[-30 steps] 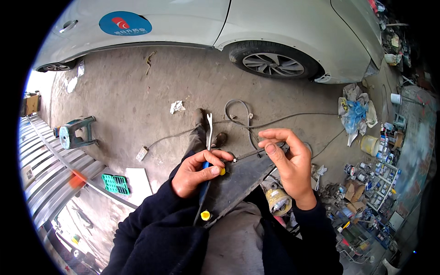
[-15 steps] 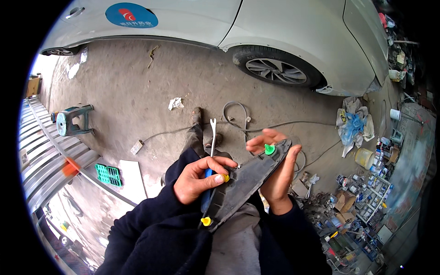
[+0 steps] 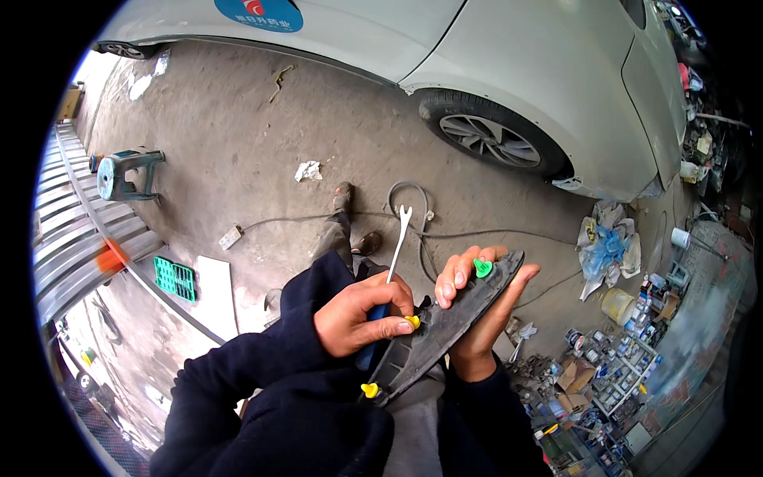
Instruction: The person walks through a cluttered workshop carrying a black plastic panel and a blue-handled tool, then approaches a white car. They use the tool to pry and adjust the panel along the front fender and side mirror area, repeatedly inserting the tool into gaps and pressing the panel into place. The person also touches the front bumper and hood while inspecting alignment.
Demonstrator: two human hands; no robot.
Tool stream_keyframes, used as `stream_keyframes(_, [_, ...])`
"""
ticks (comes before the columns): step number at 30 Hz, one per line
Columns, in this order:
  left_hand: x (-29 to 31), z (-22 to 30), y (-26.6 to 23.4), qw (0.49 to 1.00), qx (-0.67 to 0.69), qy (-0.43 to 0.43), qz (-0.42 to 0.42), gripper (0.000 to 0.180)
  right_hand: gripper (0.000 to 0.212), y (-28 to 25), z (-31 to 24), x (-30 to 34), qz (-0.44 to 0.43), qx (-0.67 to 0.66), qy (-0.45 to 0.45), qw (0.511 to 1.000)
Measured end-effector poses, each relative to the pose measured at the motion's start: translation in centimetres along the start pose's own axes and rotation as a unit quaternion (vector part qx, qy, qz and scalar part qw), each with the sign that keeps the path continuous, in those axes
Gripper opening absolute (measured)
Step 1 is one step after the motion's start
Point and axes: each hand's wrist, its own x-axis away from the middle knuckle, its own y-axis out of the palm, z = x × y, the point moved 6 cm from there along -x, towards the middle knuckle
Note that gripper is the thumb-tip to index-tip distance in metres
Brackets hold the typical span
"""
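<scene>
A black, roughly triangular plastic trim panel [image 3: 445, 326] is held in front of my body, slanting up to the right. My right hand [image 3: 482, 338] grips its upper end, fingers curled over the left edge and palm along the right. Beside those fingers a green plastic clip [image 3: 482, 269] stands in the panel. My left hand [image 3: 358, 316] is closed round the blue handle of a forked pry tool [image 3: 400, 242], its metal fork pointing up. The same hand's thumb and finger pinch a yellow clip [image 3: 412, 321] at the panel's left edge. Another yellow clip [image 3: 369, 389] sits at the lower end.
A pale car [image 3: 540, 79] with a dark-tyred wheel [image 3: 493, 137] stands ahead. A cable [image 3: 477, 233] crosses the floor to a power strip [image 3: 230, 237]. To the left are a stool [image 3: 127, 175] and a green case [image 3: 175, 278]; to the right, cluttered cans and boxes [image 3: 584, 374].
My right fingers have come down from above the panel and now curl over its edge by the green clip. The pry tool leans further right. The whole view has shifted slightly.
</scene>
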Motion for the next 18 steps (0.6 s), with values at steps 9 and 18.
stream_keyframes(9, [0.1,0.4,-0.6,0.999,-0.026,0.028,0.031,0.013,0.064,0.4,0.3,-0.6,0.004,0.022,0.013,1.000])
stream_keyframes(18, [1.1,-0.2,-0.8,0.999,0.014,0.017,0.036,0.015,0.064,1.4,1.0,-0.1,0.014,0.053,0.016,0.998])
